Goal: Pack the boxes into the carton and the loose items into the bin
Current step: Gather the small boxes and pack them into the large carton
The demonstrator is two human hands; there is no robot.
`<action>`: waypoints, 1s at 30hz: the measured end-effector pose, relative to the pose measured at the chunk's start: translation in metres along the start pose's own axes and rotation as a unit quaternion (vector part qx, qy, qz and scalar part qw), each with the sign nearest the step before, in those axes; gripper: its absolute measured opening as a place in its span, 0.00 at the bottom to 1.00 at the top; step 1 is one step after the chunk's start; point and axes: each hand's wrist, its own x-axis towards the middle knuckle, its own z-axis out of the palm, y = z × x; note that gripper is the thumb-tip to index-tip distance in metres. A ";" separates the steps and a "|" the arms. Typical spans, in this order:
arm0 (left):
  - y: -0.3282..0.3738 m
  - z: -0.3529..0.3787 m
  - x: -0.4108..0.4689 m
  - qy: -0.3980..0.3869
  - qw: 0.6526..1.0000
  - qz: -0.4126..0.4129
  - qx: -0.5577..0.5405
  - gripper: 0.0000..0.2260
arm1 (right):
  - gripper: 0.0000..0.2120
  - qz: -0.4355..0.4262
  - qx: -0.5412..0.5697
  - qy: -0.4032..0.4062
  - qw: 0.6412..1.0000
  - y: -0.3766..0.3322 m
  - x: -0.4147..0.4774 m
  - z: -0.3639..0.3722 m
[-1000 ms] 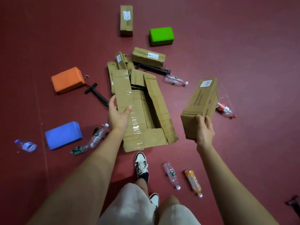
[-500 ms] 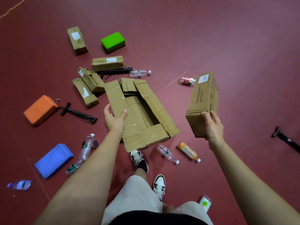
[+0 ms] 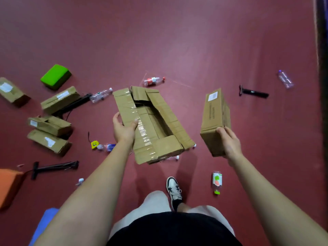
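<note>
From here I see a dark red floor (image 3: pixel 177 41) filling the view, with a dark strip (image 3: pixel 324 50) down its right edge. My left hand (image 3: pixel 124 130) grips the open carton (image 3: pixel 156 144) by its taped left side, at centre and tilted. My right hand (image 3: pixel 230 142) clasps the near end of a box (image 3: pixel 214 118), apart to the carton's right. Four more boxes (image 3: pixel 59 99) lie at left near a green block (image 3: pixel 55 76). Bottles (image 3: pixel 153 81) and black pumps (image 3: pixel 253 92) lie scattered around.

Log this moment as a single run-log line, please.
left hand: grips flap of carton | right hand: holds box beside carton | carton: open | other boxes: on floor
</note>
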 end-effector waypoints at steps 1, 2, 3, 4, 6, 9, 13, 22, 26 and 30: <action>0.002 0.001 -0.003 -0.020 1.000 0.011 0.009 0.29 | 0.38 0.005 0.011 0.012 1.000 0.009 -0.008 -0.007; 0.004 0.002 -0.007 -0.043 0.999 0.022 0.019 0.30 | 0.38 0.008 0.021 0.026 0.999 0.019 -0.016 -0.014; 0.006 0.004 -0.010 -0.065 0.997 0.031 0.029 0.30 | 0.38 0.009 0.032 0.041 0.999 0.027 -0.027 -0.021; 0.009 0.005 -0.016 -0.085 0.995 0.039 0.043 0.31 | 0.39 0.015 0.042 0.056 0.997 0.036 -0.039 -0.028; 0.014 0.010 -0.030 -0.123 0.988 0.060 0.074 0.31 | 0.41 0.023 0.065 0.084 0.994 0.053 -0.067 -0.041; 0.021 0.024 -0.055 -0.194 0.970 0.095 0.115 0.32 | 0.43 0.040 0.086 0.127 0.987 0.075 -0.108 -0.066; 0.020 0.052 -0.096 -0.284 0.941 0.118 0.140 0.31 | 0.47 0.068 0.106 0.191 0.974 0.109 -0.154 -0.103; -0.001 0.117 -0.222 -0.447 0.855 0.185 0.188 0.30 | 0.30 0.135 0.193 0.310 0.921 0.210 -0.243 -0.188; -0.022 0.136 -0.287 -0.490 0.821 0.211 0.204 0.31 | 0.28 0.162 0.211 0.356 0.896 0.268 -0.285 -0.222; -0.052 0.144 -0.359 -0.530 0.792 0.219 0.208 0.31 | 0.28 0.191 0.246 0.383 0.870 0.325 -0.334 -0.253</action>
